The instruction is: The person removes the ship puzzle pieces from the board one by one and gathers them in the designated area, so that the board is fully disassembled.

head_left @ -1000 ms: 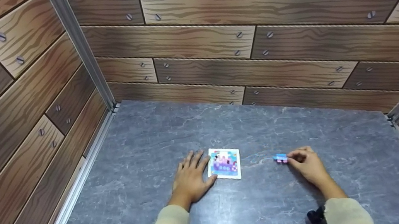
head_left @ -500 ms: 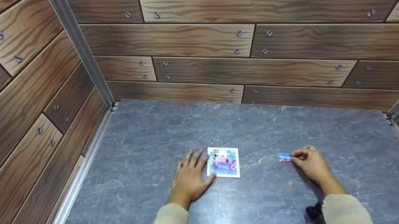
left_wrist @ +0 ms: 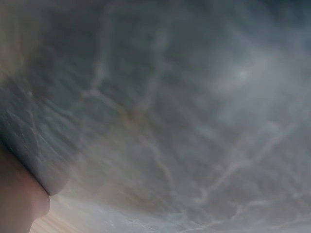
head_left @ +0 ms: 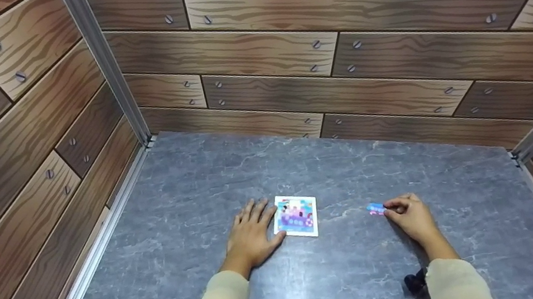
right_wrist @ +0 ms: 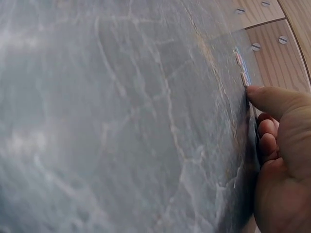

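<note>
A small picture puzzle (head_left: 295, 221) with a white border and a pink, purple and blue scene lies on the grey surface. My left hand (head_left: 253, 237) rests palm down at its left side, fingers spread, thumb and index finger at the border. To the right, my right hand (head_left: 414, 220) pinches a small blue and pink jigsaw piece (head_left: 375, 209) between thumb and fingers, away from the puzzle. In the right wrist view the piece (right_wrist: 241, 65) shows edge-on beyond the thumb. Only a bit of skin (left_wrist: 19, 194) shows at the left wrist view's lower left corner.
Wood-patterned walls (head_left: 253, 57) with printed screws enclose the back and sides. Metal strips (head_left: 103, 63) run along the corners and lower edges. A small black device (head_left: 414, 282) sits beside the right sleeve. The surface (head_left: 227, 165) has a grey marbled pattern.
The jigsaw piece has turned in my right fingers, and its blue face with the pink lower edge now shows more fully. My left hand stays at the puzzle; the head view has shifted slightly.
</note>
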The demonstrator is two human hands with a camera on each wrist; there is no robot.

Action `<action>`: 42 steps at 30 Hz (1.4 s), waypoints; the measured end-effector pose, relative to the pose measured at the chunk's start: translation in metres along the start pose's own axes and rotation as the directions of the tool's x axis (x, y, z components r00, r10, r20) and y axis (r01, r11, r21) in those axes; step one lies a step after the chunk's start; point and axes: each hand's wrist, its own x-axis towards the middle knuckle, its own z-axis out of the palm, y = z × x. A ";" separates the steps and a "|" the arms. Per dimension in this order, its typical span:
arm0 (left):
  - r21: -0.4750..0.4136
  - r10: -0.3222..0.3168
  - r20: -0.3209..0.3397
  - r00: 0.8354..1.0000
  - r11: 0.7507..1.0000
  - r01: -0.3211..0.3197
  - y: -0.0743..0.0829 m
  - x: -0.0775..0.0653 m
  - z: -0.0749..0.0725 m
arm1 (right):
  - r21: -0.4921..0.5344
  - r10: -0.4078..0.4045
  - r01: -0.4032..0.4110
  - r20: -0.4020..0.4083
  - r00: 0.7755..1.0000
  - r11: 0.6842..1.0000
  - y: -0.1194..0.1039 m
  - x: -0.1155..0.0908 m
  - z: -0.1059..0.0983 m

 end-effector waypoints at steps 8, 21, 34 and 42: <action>-0.004 0.005 -0.005 1.000 1.000 -0.005 0.001 0.001 -0.003 | 0.191 0.098 -0.100 0.021 0.995 0.976 -0.003 -0.003 -0.005; -0.002 0.009 0.006 1.000 1.000 -0.009 0.002 0.002 -0.005 | 0.283 0.097 -0.097 0.015 0.995 0.954 -0.003 -0.006 -0.006; 0.006 0.003 0.007 1.000 1.000 -0.003 -0.002 0.004 -0.004 | 0.209 -0.210 0.212 -0.031 0.977 0.955 -0.081 0.007 0.048; 0.001 -0.003 0.010 1.000 1.000 0.003 0.000 0.002 -0.001 | 0.249 -0.249 0.224 0.073 0.966 0.942 -0.133 0.009 0.100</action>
